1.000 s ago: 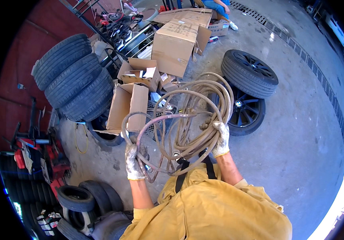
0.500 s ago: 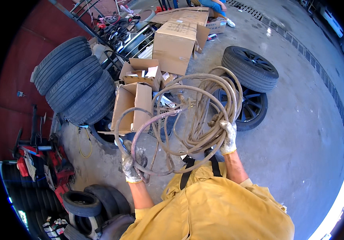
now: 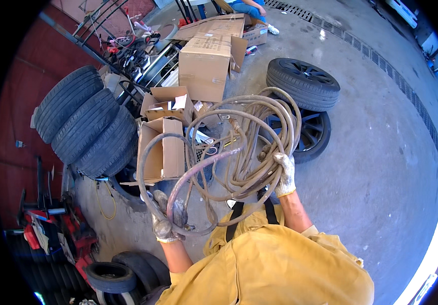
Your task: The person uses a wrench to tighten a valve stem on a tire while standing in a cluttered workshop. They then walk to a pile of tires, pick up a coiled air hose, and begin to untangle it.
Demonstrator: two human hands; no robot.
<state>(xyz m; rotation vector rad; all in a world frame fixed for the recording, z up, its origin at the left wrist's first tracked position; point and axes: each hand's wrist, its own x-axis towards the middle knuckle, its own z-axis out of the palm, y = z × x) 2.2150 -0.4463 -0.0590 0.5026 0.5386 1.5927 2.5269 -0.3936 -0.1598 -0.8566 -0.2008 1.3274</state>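
Note:
A long brown hose (image 3: pixel 252 175) hangs in a loose coil between my two gloved hands, in front of my yellow jacket. My right hand (image 3: pixel 285 175) is wrapped around the bundled loops at the coil's right side. My left hand (image 3: pixel 166 221) closes on a wide loop at the lower left, where a reddish stretch of hose curves past the fingers. A brass-coloured fitting (image 3: pixel 235 125) shows among the loops near the top. Part of the left fingers is hidden behind the hose.
Three stacked tyres (image 3: pixel 89 117) lean at the left. Open cardboard boxes (image 3: pixel 206 66) stand ahead, beside heaped metal parts. Two wheels (image 3: pixel 304 84) lie at the right. More tyres (image 3: pixel 111 277) and red equipment (image 3: pixel 79 229) are at lower left. A person (image 3: pixel 249 9) sits far ahead.
The view has turned slightly, so the boxes, tyres and wheels sit further left and lower. My left hand is a little lower in the picture; both hands keep their hold on the hose.

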